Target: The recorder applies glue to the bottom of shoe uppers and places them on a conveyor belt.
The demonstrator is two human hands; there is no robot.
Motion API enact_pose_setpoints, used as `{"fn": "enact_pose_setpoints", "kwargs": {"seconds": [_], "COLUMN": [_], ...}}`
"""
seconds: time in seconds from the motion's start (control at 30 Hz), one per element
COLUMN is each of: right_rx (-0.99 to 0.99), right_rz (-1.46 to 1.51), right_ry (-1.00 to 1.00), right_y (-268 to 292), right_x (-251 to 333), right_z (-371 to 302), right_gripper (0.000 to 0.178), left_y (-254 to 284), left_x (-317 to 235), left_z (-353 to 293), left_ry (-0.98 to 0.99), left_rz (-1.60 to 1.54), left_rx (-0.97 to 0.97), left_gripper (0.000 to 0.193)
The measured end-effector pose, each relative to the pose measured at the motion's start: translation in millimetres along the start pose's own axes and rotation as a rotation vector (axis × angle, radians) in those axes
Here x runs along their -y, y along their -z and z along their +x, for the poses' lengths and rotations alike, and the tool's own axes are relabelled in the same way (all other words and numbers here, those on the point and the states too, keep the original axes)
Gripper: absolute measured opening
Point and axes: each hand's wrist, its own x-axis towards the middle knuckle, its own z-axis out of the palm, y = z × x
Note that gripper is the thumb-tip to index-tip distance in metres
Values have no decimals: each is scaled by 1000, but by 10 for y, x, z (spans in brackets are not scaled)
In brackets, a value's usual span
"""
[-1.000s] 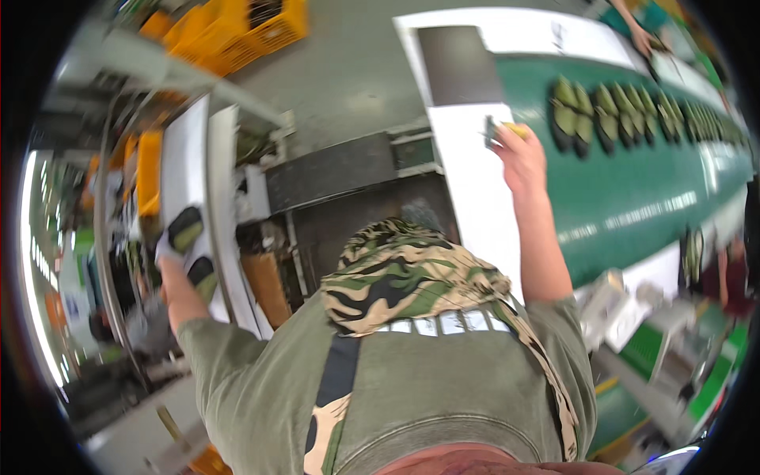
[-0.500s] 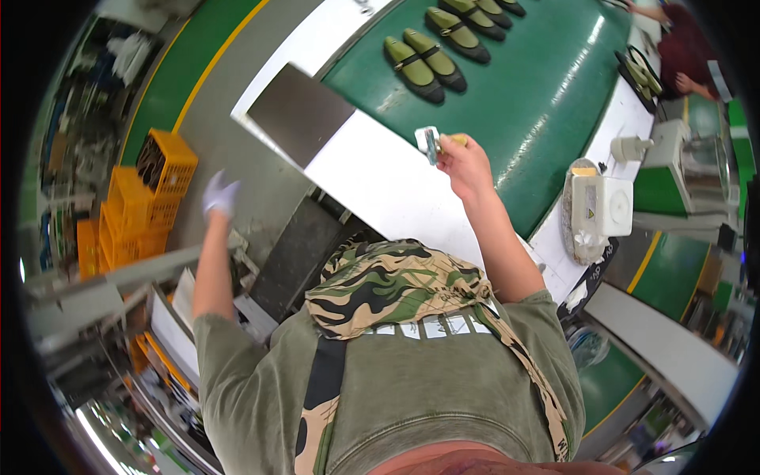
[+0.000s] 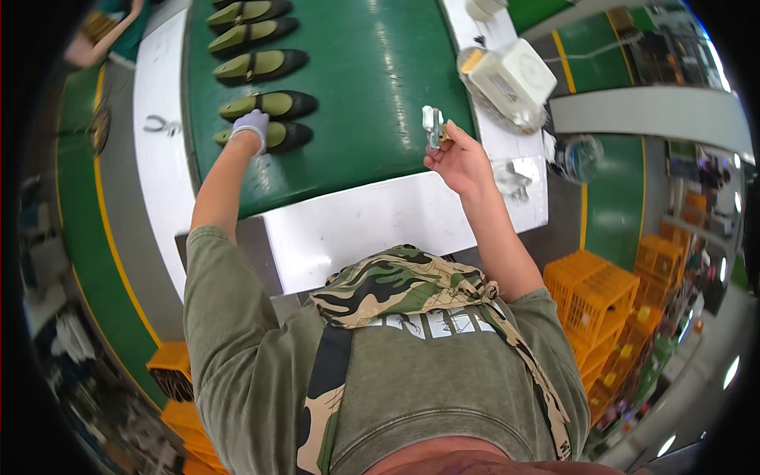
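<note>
My left hand [image 3: 251, 131], in a pale glove, is closed on the nearest shoe [image 3: 291, 136], a green-lined flat with a black toe. Its fingers cover the middle of that shoe, where the strap would be. Just beyond lies a matching shoe [image 3: 279, 103] with a dark strap and small buckle. My bare right hand [image 3: 462, 162] is raised over the green belt [image 3: 356, 103], pinching a small brush-like tool [image 3: 432, 128] with a white end, a metal band and a yellowish handle. The tool is apart from the shoes.
More shoes [image 3: 261, 65] lie in a row farther up the belt. Pliers [image 3: 161, 124] rest on the white ledge at left. A white plastic container [image 3: 518, 75] stands at right, with crumpled white material [image 3: 516, 184] nearer me. Orange crates [image 3: 590, 297] are stacked behind on the right.
My view has turned left, so the belt now lies straight ahead. My left hand, empty and open out to the side before, has taken hold of a shoe. My right hand still holds the tool.
</note>
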Motion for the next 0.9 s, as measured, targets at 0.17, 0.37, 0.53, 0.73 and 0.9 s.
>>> {"fn": "enact_pose_setpoints", "kwargs": {"seconds": [0.17,0.37,0.53,0.73,0.9], "right_rx": [13,-37,-158,92,476], "right_rz": [158,-42,-336,-609,-612], "right_ry": [57,178,285,442,496], "right_y": [5,49,191,-170,-832], "right_x": [62,27,-106,-181,-240], "right_z": [-113,-154,26,167,-206], "right_gripper": [23,15,18,17,18], "left_y": [-74,-24,-387,-189,170], "left_x": [98,210,452,-738,-1388], "left_z": [-110,-576,-1038,-1942,-2586], "left_ry": [42,158,228,-266,-128], "left_rz": [-40,-154,-1217,-1899,-581], "left_rx": [121,127,-218,-910,-1076], "left_gripper": [73,62,56,67,71]}}
